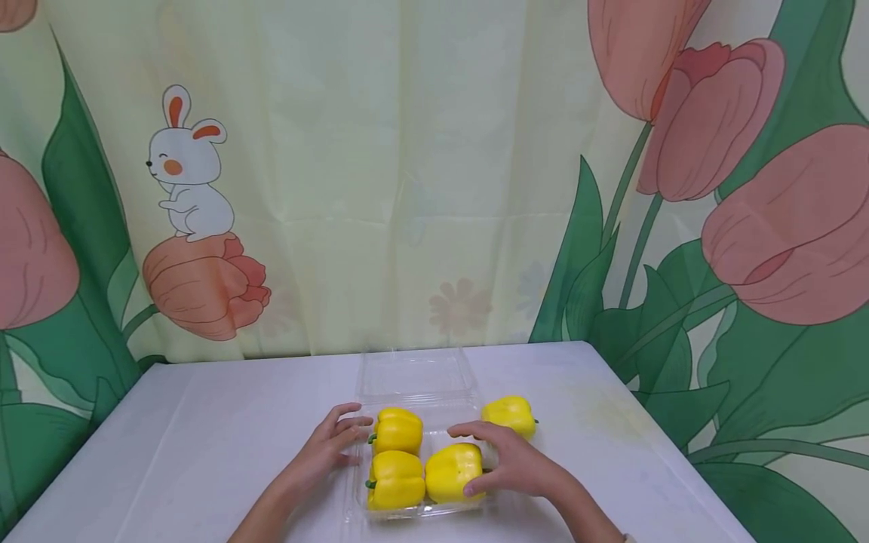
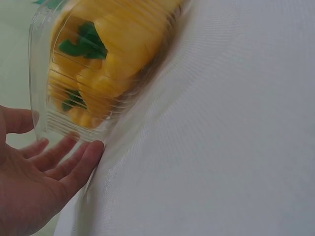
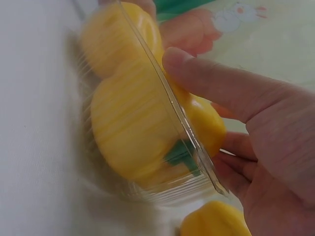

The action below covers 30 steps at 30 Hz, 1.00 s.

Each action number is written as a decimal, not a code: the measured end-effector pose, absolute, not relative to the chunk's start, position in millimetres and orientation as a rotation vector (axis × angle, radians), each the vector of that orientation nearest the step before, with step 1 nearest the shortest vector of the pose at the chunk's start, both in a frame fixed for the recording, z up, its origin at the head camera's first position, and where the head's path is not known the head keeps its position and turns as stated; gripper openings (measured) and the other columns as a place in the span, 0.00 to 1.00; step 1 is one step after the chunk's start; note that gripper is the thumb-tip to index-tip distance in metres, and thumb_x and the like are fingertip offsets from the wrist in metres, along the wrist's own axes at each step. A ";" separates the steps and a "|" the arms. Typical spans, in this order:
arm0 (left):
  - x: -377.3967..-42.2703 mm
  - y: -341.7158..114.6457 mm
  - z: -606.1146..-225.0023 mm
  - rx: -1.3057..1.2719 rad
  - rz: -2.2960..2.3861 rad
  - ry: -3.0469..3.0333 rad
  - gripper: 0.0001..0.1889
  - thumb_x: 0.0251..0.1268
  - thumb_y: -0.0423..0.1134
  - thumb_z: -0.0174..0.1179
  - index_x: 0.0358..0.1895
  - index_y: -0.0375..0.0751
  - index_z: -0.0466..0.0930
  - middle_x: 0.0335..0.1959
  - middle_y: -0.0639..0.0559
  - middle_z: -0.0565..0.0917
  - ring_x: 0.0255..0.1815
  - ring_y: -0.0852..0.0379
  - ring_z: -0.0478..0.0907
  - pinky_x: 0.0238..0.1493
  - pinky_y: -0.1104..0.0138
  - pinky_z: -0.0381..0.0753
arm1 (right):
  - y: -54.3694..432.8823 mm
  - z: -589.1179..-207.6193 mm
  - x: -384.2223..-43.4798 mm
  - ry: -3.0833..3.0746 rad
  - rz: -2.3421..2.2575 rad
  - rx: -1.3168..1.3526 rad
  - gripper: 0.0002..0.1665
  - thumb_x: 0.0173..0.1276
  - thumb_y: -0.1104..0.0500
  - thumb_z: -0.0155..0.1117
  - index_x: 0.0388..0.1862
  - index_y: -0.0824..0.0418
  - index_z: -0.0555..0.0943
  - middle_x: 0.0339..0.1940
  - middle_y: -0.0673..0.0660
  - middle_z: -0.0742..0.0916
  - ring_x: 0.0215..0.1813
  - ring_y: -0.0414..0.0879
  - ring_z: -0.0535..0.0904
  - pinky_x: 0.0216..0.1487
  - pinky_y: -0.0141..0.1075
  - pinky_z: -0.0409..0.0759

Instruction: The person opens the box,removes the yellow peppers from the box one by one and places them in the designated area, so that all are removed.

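Observation:
A clear plastic clamshell container [image 1: 434, 510] holds three yellow bell peppers, two stacked along its left side as seen from the head. My right hand [image 1: 519, 461] grips the front-right bell pepper [image 1: 449, 473], thumb on its near side and fingers around the far side. In the right wrist view the thumb [image 3: 197, 71] lies over the container's rim against the pepper. My left hand [image 1: 327, 446] is at the container's left side, fingers spread. The left wrist view shows those fingertips [image 2: 93, 150] right at the container's wall, beside two peppers with green stems.
Another yellow bell pepper [image 1: 509, 415] lies on the white tabletop [image 1: 584, 422], just right of the container. The container's transparent lid [image 1: 416, 375] is folded back toward the far table edge. Behind the table hangs a curtain [image 1: 353, 188] printed with tulips and a rabbit.

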<state>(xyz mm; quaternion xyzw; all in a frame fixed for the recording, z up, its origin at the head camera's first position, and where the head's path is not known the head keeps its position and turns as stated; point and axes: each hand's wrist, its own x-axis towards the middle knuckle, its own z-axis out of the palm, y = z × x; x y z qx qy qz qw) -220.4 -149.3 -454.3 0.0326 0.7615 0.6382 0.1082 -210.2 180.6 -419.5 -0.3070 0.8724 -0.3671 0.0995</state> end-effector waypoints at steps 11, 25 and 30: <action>-221.0 -150.8 -456.8 0.121 1.888 2.227 0.26 0.74 0.44 0.48 0.70 0.42 0.55 0.66 0.37 0.72 0.59 0.46 0.76 0.50 0.56 0.84 | 181.2 -419.3 -209.4 2.596 -1.008 -0.964 0.44 0.50 0.41 0.76 0.66 0.47 0.73 0.62 0.41 0.80 0.66 0.46 0.73 0.68 0.49 0.71; -221.5 -151.2 -457.0 0.118 1.894 2.226 0.26 0.74 0.44 0.48 0.70 0.43 0.55 0.67 0.37 0.72 0.59 0.46 0.75 0.50 0.56 0.84 | 180.2 -419.0 -208.1 2.628 -0.953 -0.926 0.38 0.52 0.40 0.74 0.63 0.44 0.75 0.61 0.40 0.81 0.63 0.44 0.75 0.65 0.50 0.73; -221.9 -151.3 -456.6 0.126 1.894 2.225 0.26 0.74 0.45 0.48 0.70 0.43 0.55 0.67 0.37 0.72 0.60 0.46 0.75 0.50 0.56 0.84 | 180.2 -420.8 -208.8 2.643 -0.972 -0.985 0.38 0.53 0.41 0.74 0.63 0.46 0.76 0.60 0.41 0.81 0.62 0.43 0.76 0.65 0.45 0.74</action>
